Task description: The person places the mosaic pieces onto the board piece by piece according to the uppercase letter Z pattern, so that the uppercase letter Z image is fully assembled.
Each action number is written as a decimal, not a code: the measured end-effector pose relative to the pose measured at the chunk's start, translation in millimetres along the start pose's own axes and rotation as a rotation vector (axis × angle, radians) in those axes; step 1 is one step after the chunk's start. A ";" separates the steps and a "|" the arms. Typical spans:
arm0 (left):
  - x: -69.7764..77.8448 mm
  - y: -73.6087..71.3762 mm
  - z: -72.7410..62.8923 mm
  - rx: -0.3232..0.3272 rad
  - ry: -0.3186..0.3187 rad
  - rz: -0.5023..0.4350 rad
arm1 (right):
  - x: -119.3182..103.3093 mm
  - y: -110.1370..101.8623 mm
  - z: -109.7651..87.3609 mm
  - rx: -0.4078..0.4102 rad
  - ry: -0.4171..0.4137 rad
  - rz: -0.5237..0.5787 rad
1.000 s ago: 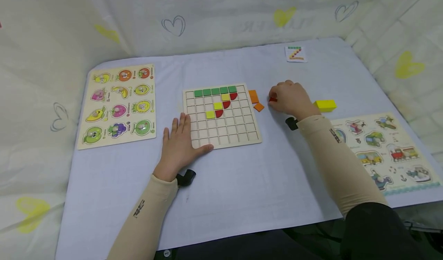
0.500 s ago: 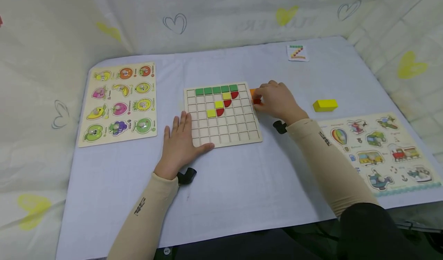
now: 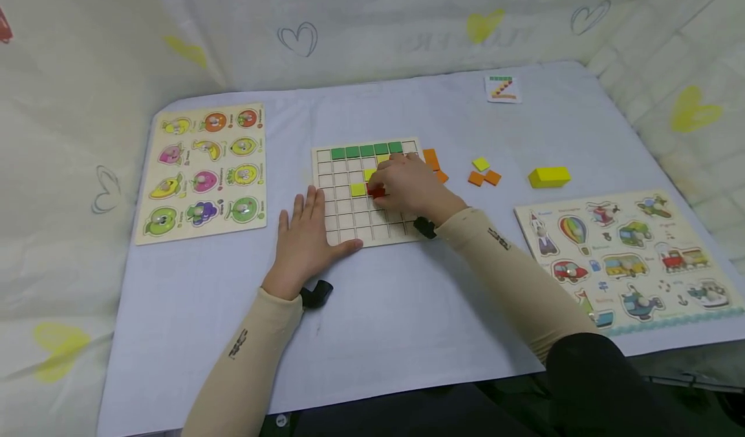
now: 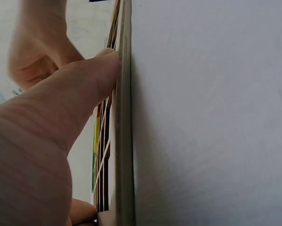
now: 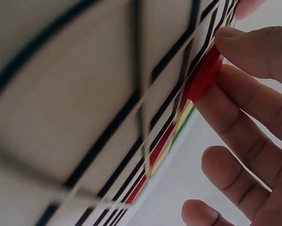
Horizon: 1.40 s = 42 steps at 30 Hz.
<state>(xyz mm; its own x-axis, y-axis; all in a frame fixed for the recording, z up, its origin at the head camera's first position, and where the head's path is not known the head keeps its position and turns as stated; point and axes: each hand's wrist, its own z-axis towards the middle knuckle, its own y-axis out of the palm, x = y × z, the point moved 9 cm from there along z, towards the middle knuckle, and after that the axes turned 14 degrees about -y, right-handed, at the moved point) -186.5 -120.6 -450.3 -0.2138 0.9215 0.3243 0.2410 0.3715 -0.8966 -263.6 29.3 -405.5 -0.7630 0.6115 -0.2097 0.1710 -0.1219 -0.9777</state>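
Observation:
A pale wooden grid board (image 3: 372, 233) lies mid-table. Along its far row run several green squares (image 3: 367, 150), and yellow squares (image 3: 357, 190) step diagonally below them. My left hand (image 3: 302, 246) rests on the board's near left corner with fingers extended, its thumb (image 4: 79, 89) along the near edge. Over the grid, my right hand (image 3: 413, 188) pinches a red piece (image 5: 206, 75) between thumb and fingers, beside the lowest yellow square. In the right wrist view, more red pieces (image 5: 161, 146) sit in the grid beyond it. The right hand covers part of the diagonal in the head view.
Orange pieces (image 3: 431, 159) lie by the board's right edge. Farther right are a loose yellow square (image 3: 480, 164), orange squares (image 3: 476, 178) and a yellow block (image 3: 550, 178). A pattern card (image 3: 503, 89) lies behind. A fruit puzzle (image 3: 180, 194) and a vehicle puzzle (image 3: 593, 220) flank the board.
My right hand has carried the red piece leftward from the loose pieces to over the grid, uncovering the yellow and orange squares. The left hand has stayed on the board.

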 end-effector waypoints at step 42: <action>0.3 0.6 0.9 -0.006 -0.007 -0.012 | 56.1 -21.7 -33.6 0.041 0.157 0.023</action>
<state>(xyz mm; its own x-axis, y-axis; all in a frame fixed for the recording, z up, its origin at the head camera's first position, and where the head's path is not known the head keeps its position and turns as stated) -187.3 -120.2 -451.0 -0.2235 0.9160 0.3333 0.2441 0.3836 -0.8906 -289.2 92.6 -395.6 -0.6517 0.7225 -0.2310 0.1594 -0.1673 -0.9729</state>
